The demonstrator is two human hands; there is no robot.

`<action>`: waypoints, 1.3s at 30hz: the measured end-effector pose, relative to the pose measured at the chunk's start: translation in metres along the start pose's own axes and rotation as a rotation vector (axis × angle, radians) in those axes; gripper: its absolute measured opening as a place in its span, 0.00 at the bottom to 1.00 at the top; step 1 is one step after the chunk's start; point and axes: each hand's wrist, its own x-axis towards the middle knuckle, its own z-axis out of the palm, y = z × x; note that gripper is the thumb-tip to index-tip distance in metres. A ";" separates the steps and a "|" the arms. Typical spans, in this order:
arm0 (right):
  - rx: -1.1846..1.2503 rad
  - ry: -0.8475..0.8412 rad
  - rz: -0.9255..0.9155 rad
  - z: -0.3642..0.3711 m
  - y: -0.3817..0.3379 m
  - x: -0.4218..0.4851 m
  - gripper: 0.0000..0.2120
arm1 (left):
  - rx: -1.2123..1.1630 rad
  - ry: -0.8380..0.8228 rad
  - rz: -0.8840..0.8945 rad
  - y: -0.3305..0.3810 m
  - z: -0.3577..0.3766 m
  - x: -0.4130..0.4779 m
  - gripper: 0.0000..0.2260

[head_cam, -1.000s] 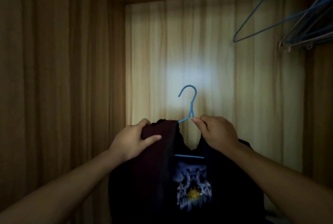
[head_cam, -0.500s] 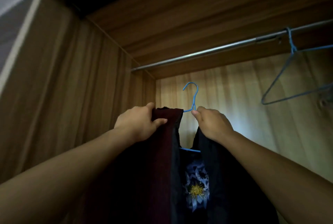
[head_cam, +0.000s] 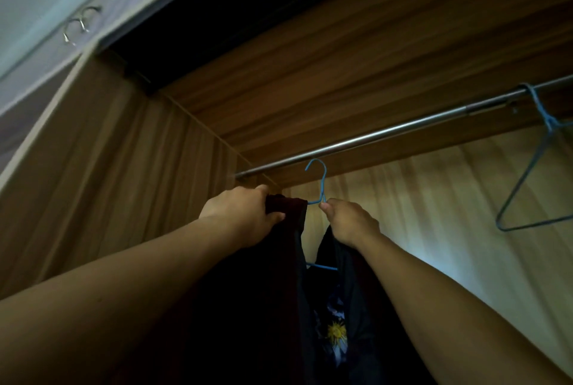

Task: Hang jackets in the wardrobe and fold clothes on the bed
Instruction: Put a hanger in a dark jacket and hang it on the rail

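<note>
A dark jacket (head_cam: 279, 307) with a sun emblem hangs on a blue wire hanger (head_cam: 321, 183). My left hand (head_cam: 245, 214) grips the jacket's left shoulder at the hanger's end. On the other side, my right hand (head_cam: 348, 222) pinches the hanger just below its hook, over the right shoulder. The hook's top sits just under the metal wardrobe rail (head_cam: 387, 136), close to the rail's left end; I cannot tell whether it touches.
An empty blue hanger (head_cam: 539, 173) hangs on the rail at the right. Wood panels form the wardrobe's left wall (head_cam: 124, 173) and ceiling (head_cam: 341, 59). A pale upper cabinet door with ring handles (head_cam: 79, 25) is at top left.
Both hands have lifted the jacket and hanger upward toward the rail. My view has tilted up, bringing the rail and the wardrobe ceiling into sight.
</note>
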 end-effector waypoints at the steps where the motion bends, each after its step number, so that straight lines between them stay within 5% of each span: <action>1: 0.012 -0.004 0.002 0.004 0.001 0.008 0.20 | 0.005 0.002 0.002 0.000 0.000 0.003 0.21; 19: 0.068 0.079 -0.034 -0.013 -0.027 0.068 0.19 | 0.073 0.108 0.010 -0.012 -0.020 0.059 0.21; 25: 0.060 0.107 -0.062 0.017 -0.033 0.037 0.23 | 0.287 0.098 0.031 -0.019 -0.016 0.022 0.23; 33: 0.270 0.271 -0.001 0.033 -0.034 0.006 0.10 | 0.625 0.307 0.078 -0.031 0.002 -0.011 0.24; 39: 0.385 0.281 0.247 0.044 -0.013 -0.049 0.26 | 0.298 0.396 -0.039 -0.020 0.042 -0.041 0.32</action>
